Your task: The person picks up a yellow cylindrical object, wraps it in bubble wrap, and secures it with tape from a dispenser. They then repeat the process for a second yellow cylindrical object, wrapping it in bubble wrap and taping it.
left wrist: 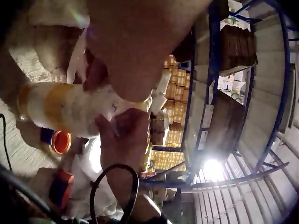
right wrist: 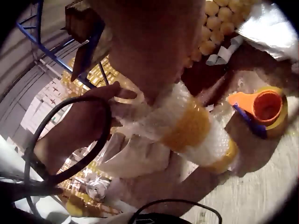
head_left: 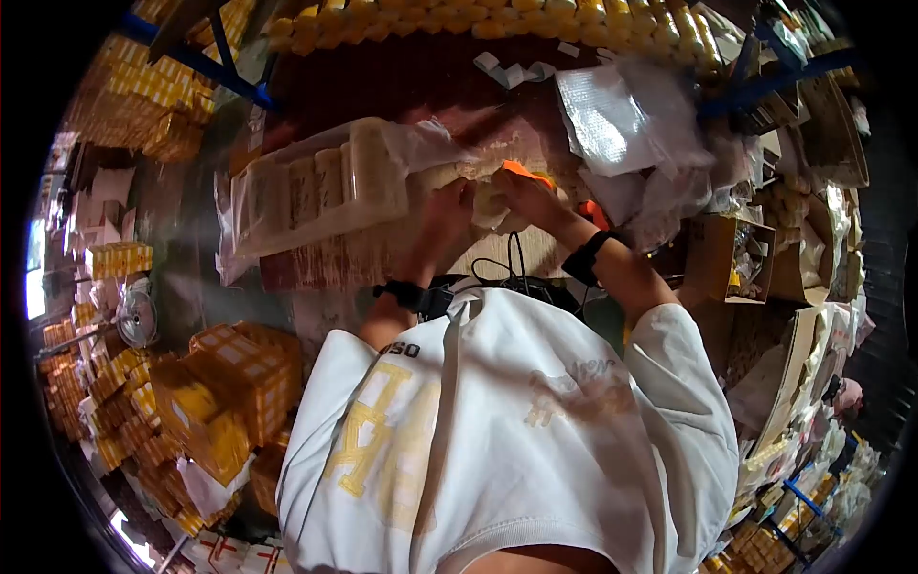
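Observation:
A bubble-wrapped cylinder (right wrist: pixel 191 123) with yellow bands lies between my two hands, above the pale board. My left hand (head_left: pixel 448 209) holds its near-left end, fingers at the loose end of the wrap; in the right wrist view that hand (right wrist: pixel 86 119) reaches in from the left. From the other side my right hand (head_left: pixel 531 199) grips the same end, thumb and fingers pinching the wrap in the left wrist view, where the cylinder (left wrist: pixel 70 109) extends leftward. An orange tape dispenser (right wrist: pixel 266 107) with a yellow roll rests on the board beyond the cylinder.
To the left stands a clear plastic-wrapped tray (head_left: pixel 316 191) of pale rolls. Bubble-wrap sheets (head_left: pixel 612 115) lie at the back right, and stacked yellow-ended rolls (head_left: pixel 497 19) line the back. Another red-and-blue dispenser (left wrist: pixel 61 187) is near my right side. Black cables (head_left: pixel 512 263) hang close in front.

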`<state>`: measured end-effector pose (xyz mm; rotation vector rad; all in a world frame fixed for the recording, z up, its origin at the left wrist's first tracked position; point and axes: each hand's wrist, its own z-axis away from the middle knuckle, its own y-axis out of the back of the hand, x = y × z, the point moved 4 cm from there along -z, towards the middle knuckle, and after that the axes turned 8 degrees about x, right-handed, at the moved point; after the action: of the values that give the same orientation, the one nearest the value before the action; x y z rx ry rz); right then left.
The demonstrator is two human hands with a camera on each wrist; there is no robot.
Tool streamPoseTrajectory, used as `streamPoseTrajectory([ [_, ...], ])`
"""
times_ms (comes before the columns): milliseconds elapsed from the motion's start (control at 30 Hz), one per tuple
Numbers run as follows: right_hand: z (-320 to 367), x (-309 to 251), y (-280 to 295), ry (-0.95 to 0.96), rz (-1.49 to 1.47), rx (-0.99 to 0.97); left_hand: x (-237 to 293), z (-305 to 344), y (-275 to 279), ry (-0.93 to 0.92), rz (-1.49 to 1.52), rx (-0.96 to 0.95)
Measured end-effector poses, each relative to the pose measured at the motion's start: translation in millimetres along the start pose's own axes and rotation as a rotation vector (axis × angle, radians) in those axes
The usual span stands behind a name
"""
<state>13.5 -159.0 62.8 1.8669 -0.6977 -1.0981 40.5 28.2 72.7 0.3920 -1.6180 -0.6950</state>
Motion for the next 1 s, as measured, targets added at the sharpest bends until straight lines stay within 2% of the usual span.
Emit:
streamPoseTrajectory([
  [33,-1,1,-8,-0.110,-0.089,0.033,6,1,2,0.001,-0.026,0.013],
  [133,-3,9,-25,-0.338,-0.115,0.049,11,7,4,-0.027,-0.077,0.090],
  [200,-3,15,-39,-0.475,-0.537,0.055,5,10,-3,-0.102,-0.069,0.192],
  [267,-10,15,-37,-0.481,-0.542,0.010,11,12,2,-0.011,0.035,0.111],
  [333,-15,9,-31,-0.372,-0.136,-0.090,5,14,-3,0.080,0.185,0.059],
  [400,-22,-2,-21,-0.501,-0.121,-0.064,-15,16,-22,0.168,0.383,0.038],
  [433,-23,-7,-19,-0.568,-0.112,-0.052,-10,17,-20,0.166,0.385,0.070],
  [533,-20,-11,-32,-0.546,-0.192,0.034,-4,20,-15,0.135,0.379,0.170],
  [567,-23,-14,-31,-0.601,-0.164,-0.111,-12,23,-20,0.109,0.369,0.205],
  [600,-24,-20,-23,-0.557,-0.211,-0.118,-20,26,-25,0.085,0.359,0.238],
  [667,-24,-33,-3,-0.466,-0.306,-0.133,-37,27,-37,0.141,0.557,0.251],
  [700,-22,-24,-12,-0.411,-0.287,-0.229,-44,28,-43,0.171,0.655,0.259],
  [800,-19,-19,-7,-0.556,-0.422,-0.163,-28,33,-36,0.329,0.789,0.202],
  [1000,-21,-10,-26,-0.505,-0.378,0.021,-26,32,-30,0.248,0.816,0.096],
])
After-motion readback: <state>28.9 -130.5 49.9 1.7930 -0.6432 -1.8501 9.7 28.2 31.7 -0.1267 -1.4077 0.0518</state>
